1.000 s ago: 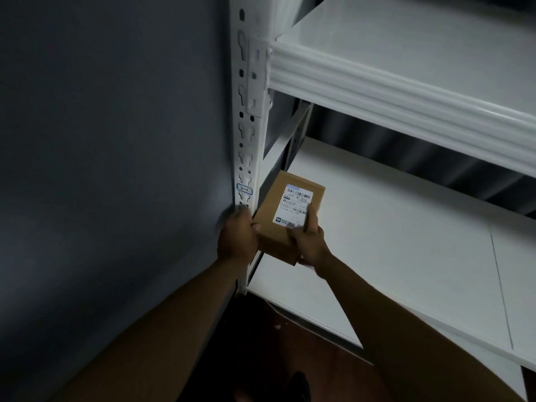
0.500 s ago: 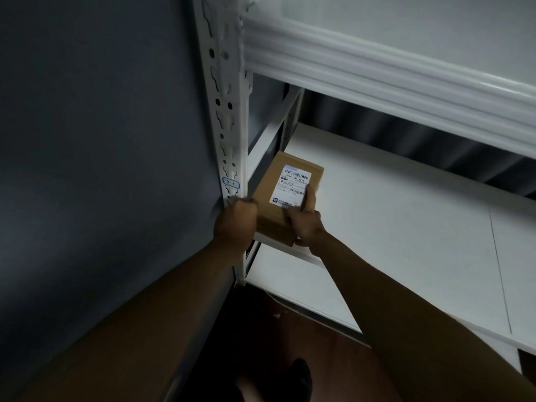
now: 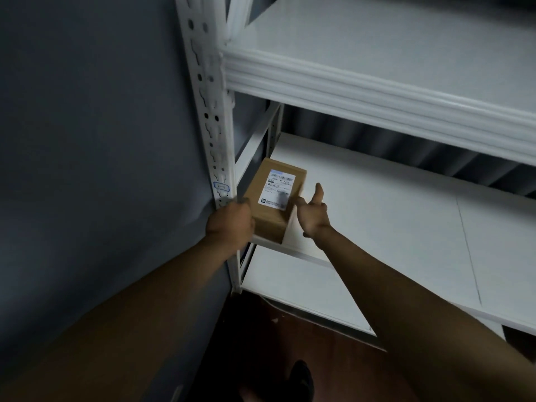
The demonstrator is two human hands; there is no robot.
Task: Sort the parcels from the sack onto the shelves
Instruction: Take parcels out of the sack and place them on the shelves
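Note:
A small brown cardboard parcel (image 3: 274,198) with a white shipping label lies flat at the left front corner of the middle white shelf (image 3: 377,216). My left hand (image 3: 230,223) is at the parcel's near left corner, fingers curled against its side beside the upright post. My right hand (image 3: 313,211) hovers just right of the parcel, fingers straight and spread, off the box. The sack is out of view.
The white slotted upright post (image 3: 211,126) stands right of the grey wall (image 3: 87,140) and carries a small blue tag. An upper shelf (image 3: 377,53) juts out overhead. A lower shelf (image 3: 293,288) sits below, over dark red floor where a shoe (image 3: 301,378) shows.
The parcel has been set down on the middle shelf and my right hand has let go and opened beside it. My left hand stays at the parcel's left corner.

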